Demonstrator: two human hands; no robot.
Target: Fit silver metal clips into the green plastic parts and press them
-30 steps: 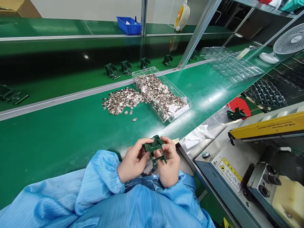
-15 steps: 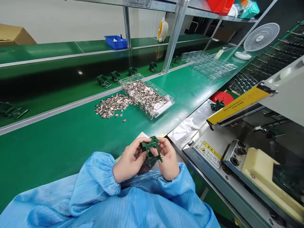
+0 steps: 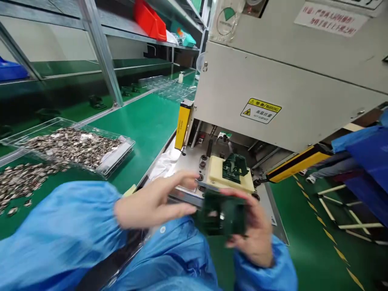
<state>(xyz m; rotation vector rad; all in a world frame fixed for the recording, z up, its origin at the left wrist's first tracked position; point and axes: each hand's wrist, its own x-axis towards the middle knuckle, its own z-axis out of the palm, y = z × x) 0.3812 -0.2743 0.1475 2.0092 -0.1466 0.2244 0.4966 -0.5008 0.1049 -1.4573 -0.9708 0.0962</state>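
My right hand [image 3: 256, 230] grips a dark green plastic part [image 3: 223, 212], blurred by motion, in front of the press. To its left, my left hand [image 3: 156, 200] has thumb and fingers spread, with nothing between them. Another green part [image 3: 235, 166] sits on the cream fixture block [image 3: 215, 173] of the press, just beyond my hands. At the left, a clear tray [image 3: 121, 155] holds many small metal pieces, and a loose pile of such pieces [image 3: 21, 182] lies beside it on the green bench.
The large grey press [image 3: 273, 81] fills the upper right, with yellow guards [image 3: 183, 124] on both sides. Crumpled white paper [image 3: 165, 161] lies left of the fixture. Clear trays [image 3: 172, 89] stand farther back. A person's legs [image 3: 327, 163] show at the right.
The view has swung right to the press. My left hand has let go of the green part, which is now in my right hand alone, over by the press.
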